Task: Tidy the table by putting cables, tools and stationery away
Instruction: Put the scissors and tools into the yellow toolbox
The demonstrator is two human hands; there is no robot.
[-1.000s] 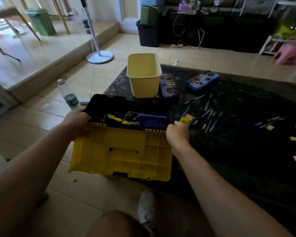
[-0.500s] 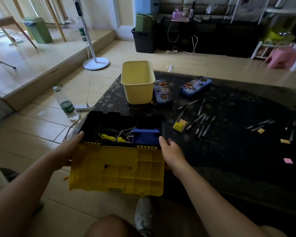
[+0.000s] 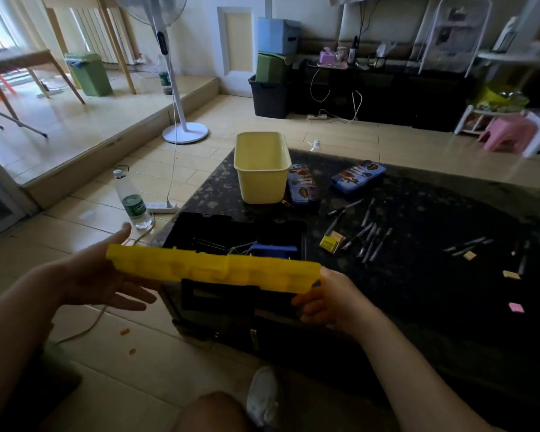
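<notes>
The black toolbox (image 3: pixel 237 232) sits at the near left corner of my dark, speckled, glossy tabletop (image 3: pixel 418 275), its ribbed yellow plastic lid (image 3: pixel 212 269) raised edge-on toward me. My left hand (image 3: pixel 100 275) lies flat and spread under the lid's left end; my right hand (image 3: pixel 328 297) pinches its right corner between thumb and fingers. Inside the box I make out a blue block and some thin metal pieces, though it is too dark there to name them.

Behind the toolbox stands a pale yellow plastic bin (image 3: pixel 262 169), smooth and rectangular, with nothing visible in it. Just right of it lie two blue printed pencil cases (image 3: pixel 303 185), closed. Loose pens (image 3: pixel 368 238) are scattered across the middle of the tabletop, near a small yellow box (image 3: pixel 331 243), with erasers (image 3: pixel 512 274) well off to the right.

The floor is tan tile; a clear water bottle (image 3: pixel 133 201) stands on it beside a white power strip (image 3: pixel 162 207), and a white pedestal fan (image 3: pixel 181 129) rises farther back.
</notes>
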